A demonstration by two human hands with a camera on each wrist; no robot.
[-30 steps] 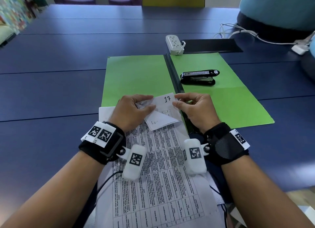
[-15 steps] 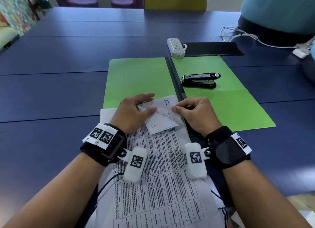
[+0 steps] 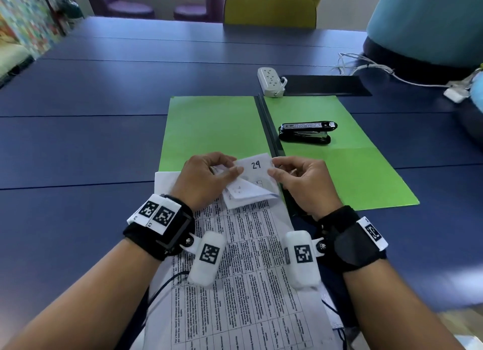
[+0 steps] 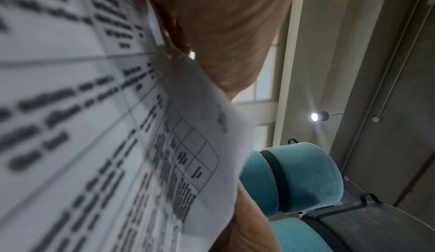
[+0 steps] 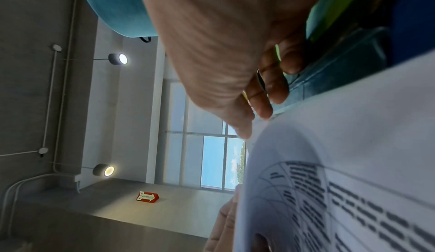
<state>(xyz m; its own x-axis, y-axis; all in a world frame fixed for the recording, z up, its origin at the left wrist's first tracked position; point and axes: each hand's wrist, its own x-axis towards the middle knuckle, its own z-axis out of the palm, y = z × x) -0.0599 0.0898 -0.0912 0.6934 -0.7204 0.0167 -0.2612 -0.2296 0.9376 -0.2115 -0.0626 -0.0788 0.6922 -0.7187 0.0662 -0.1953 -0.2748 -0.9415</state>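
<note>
A stack of printed paper sheets (image 3: 243, 271) with tables of text lies on the blue table in front of me. Its top right corners are bent back toward me, and the upturned corner (image 3: 254, 165) shows a handwritten 29. My left hand (image 3: 209, 177) pinches the folded-over corners from the left. My right hand (image 3: 298, 177) pinches the corner's right edge between thumb and forefinger. The left wrist view shows the curled sheets (image 4: 164, 144) close up, and the right wrist view shows the curved sheet (image 5: 329, 163) beside my fingers (image 5: 263, 107).
An open green folder (image 3: 214, 127) lies beyond the papers, with a black stapler (image 3: 305, 132) on its right half. Farther back sit a white power strip (image 3: 270, 81) and a black mat (image 3: 324, 85). White cables (image 3: 371, 70) run right toward a teal seat.
The corner marked 17 has been turned over to the left, and a corner marked 29 now shows. Both hands stayed at the papers' top right corner.
</note>
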